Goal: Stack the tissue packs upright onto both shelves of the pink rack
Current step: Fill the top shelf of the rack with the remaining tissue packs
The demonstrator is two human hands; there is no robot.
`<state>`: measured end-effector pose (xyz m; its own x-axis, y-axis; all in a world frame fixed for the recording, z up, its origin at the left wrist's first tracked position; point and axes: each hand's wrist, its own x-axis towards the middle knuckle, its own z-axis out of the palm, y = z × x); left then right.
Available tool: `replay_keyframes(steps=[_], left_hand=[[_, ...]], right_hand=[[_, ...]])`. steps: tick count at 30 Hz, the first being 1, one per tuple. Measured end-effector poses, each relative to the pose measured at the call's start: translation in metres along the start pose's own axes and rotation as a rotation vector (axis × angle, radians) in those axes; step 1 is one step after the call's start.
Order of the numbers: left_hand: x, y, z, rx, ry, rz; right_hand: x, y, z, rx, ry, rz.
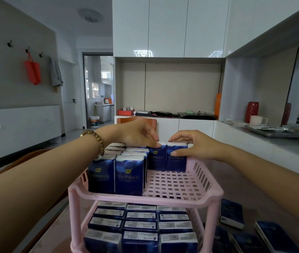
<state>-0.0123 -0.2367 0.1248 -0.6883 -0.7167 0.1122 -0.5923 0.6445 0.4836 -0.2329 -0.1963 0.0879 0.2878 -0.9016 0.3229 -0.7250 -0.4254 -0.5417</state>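
The pink rack (pixel 208 196) stands in front of me with two mesh shelves. Dark blue tissue packs stand upright on the left and back of the top shelf (pixel 129 177); its right front is bare mesh. The lower shelf holds several upright packs (pixel 140 225) in rows. My left hand (pixel 137 133) rests its fingertips on top of a pack (pixel 156 157) at the back. Beside it, my right hand (pixel 188 143) grips the rightmost back pack (pixel 177 161), thumb on its front and fingers over its top.
Loose tissue packs (pixel 232 213) lie flat on the table to the right of the rack, more at the lower right (pixel 274 234). An orange chair back (pixel 136 120) stands behind the rack. A counter with a metal tray (pixel 281 132) runs along the right.
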Motion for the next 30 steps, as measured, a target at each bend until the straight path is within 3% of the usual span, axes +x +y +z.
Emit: replay_keyframes(steps=[7, 14, 17, 22, 26, 30], left_hand=[[-0.016, 0.013, -0.006, 0.193, 0.127, 0.037], [-0.082, 0.081, 0.044, 0.471, 0.342, 0.224], [-0.104, 0.105, 0.085, 0.438, 0.323, 0.292], [-0.109, 0.126, 0.159, 0.426, 0.229, 0.333], [-0.104, 0.134, 0.207, 0.427, 0.321, 0.492], [-0.097, 0.142, 0.255, 0.261, 0.199, 0.363]], right_hand=[[-0.022, -0.015, -0.017, -0.101, -0.021, 0.065], [-0.127, -0.031, -0.039, -0.292, -0.106, 0.161], [-0.186, -0.024, -0.037, -0.345, -0.141, 0.247], [-0.271, -0.002, -0.031, -0.204, -0.254, 0.451], [-0.324, 0.029, -0.027, -0.194, -0.212, 0.548], [-0.355, 0.048, -0.018, -0.219, -0.154, 0.599]])
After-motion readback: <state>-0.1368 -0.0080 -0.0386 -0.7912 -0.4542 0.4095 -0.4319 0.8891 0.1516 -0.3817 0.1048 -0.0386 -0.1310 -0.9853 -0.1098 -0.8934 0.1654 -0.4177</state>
